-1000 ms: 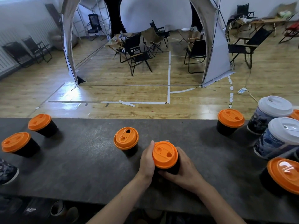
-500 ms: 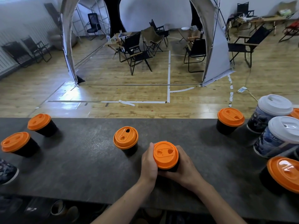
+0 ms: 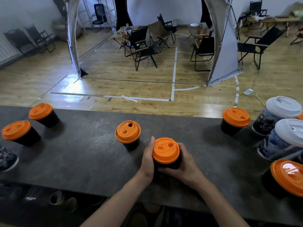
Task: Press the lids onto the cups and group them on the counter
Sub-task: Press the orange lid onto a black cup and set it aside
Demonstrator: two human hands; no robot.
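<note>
Centrally, near the front edge of the dark stone-look worktop [image 3: 82, 161], a black paper cup [image 3: 167, 166] with an orange lid [image 3: 166, 150] sits between both hands. Left hand [image 3: 148, 158] wraps the cup's 9 o'clock side, thumb upright against the lid rim; right hand [image 3: 184, 167] wraps the 3 o'clock side and the near wall, thumb curled across the front. Both grips are closed narrow on the cup. Lid looks seated level.

Just beside it at 10 o'clock: second black cup with orange lid [image 3: 128, 132], not touching the hands. Far at 9 o'clock: two more orange-lidded black cups [image 3: 43, 114] [image 3: 18, 132], apart from each other, and a patterned cup's edge [image 3: 7, 158] at the frame border. At 2 o'clock: another orange-lidded black cup [image 3: 235, 121]. Beyond it, at 3 o'clock, two tall blue-printed cups with white lids [image 3: 277, 114] [image 3: 285, 140] stand close together. A larger orange-lidded black cup [image 3: 287, 177] stands at 4 o'clock.
</note>
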